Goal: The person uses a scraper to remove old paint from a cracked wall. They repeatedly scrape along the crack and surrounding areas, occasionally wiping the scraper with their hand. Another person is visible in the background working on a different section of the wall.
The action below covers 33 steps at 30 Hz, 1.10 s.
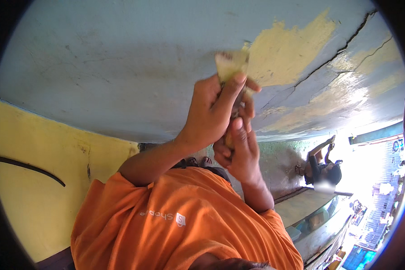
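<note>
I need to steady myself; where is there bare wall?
Between the yellow painted wall and the pale flat-bladed scraper, the grey-blue painted wall has bare room. Crowded at the scraper: left hand and right hand grip it.

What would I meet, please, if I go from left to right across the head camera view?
Black curved strip on the yellow wall, left forearm, pale flat tool held up in the hands, another person in the background, blue item near the lower right edge.
</note>
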{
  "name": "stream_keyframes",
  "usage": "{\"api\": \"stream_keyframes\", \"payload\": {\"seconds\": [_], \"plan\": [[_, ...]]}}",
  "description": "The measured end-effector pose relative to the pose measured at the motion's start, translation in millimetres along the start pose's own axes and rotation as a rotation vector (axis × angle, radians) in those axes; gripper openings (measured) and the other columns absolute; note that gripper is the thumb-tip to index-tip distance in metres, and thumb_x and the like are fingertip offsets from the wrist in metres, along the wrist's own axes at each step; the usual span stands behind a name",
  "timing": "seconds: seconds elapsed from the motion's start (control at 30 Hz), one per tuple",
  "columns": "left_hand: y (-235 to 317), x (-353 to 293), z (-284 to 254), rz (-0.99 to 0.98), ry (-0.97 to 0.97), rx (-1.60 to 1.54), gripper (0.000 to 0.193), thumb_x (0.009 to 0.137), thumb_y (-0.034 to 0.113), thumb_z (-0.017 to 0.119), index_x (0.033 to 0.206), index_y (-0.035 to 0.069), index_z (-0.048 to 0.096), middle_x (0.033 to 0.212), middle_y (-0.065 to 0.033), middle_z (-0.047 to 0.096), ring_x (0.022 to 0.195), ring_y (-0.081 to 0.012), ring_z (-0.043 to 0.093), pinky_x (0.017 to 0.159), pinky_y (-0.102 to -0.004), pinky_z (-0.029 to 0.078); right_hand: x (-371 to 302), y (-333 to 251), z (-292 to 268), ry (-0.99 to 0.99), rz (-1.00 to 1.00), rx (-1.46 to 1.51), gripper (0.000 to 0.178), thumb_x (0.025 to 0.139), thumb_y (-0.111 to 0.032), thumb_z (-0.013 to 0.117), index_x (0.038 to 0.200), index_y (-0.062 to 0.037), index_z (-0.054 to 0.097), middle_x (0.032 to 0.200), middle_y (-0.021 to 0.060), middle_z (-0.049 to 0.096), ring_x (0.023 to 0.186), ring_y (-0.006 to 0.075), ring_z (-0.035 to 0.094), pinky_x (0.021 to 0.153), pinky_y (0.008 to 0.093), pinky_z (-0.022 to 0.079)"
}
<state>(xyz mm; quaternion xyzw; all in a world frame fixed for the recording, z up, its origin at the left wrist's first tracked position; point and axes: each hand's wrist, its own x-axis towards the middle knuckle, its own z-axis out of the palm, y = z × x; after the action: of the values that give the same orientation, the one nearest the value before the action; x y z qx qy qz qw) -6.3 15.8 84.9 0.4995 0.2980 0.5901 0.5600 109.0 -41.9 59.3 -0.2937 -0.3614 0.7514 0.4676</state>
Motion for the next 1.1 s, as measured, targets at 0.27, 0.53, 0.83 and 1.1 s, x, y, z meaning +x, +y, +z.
{"api": "stream_keyframes", "payload": {"seconds": [0.27,0.53,0.83,1.1], "plan": [[11.5,7.4,6.6,0.015,-0.032,-0.032,0.043,0.112,0.034,0.047,0.104,-0.005,0.064,0.067,-0.0103,0.065,0.049,-0.0136,0.061,0.047,-0.0269,0.05,1.1,-13.7,1.7,0.019,-0.026,-0.052,0.041,0.113,-0.046,0.037,0.098,-0.0096,0.049,0.067,-0.0007,0.044,0.05,0.0066,0.037,0.043,0.0229,0.031],[16.8,6.9,8.1,0.013,-0.035,-0.007,0.043,0.112,0.034,0.048,0.104,-0.004,0.065,0.069,-0.0071,0.065,0.054,-0.0091,0.061,0.051,-0.0235,0.048,2.1,-17.7,2.4,-0.026,-0.058,-0.043,0.041,0.113,-0.048,0.038,0.098,-0.0109,0.048,0.066,-0.0011,0.042,0.048,0.0066,0.035,0.041,0.023,0.03],[22.2,8.3,13.5,0.105,-0.029,-0.014,0.043,0.112,0.034,0.046,0.103,-0.005,0.063,0.066,-0.0092,0.064,0.049,-0.0123,0.059,0.047,-0.0261,0.048,2.3,-20.4,5.2,-0.013,-0.013,-0.043,0.036,0.112,-0.049,0.039,0.127,-0.0169,0.046,0.065,0.0002,0.039,0.043,0.0064,0.029,0.037,0.0219,0.026],[29.5,14.9,16.2,0.157,-0.023,0.009,0.044,0.112,0.034,0.048,0.103,-0.006,0.063,0.067,-0.0098,0.065,0.049,-0.0132,0.061,0.046,-0.0255,0.049,1.8,-28.9,5.3,-0.089,-0.017,-0.049,0.04,0.112,-0.049,0.04,0.104,-0.0111,0.049,0.065,-0.0009,0.043,0.047,0.0078,0.038,0.041,0.0234,0.03]]}}
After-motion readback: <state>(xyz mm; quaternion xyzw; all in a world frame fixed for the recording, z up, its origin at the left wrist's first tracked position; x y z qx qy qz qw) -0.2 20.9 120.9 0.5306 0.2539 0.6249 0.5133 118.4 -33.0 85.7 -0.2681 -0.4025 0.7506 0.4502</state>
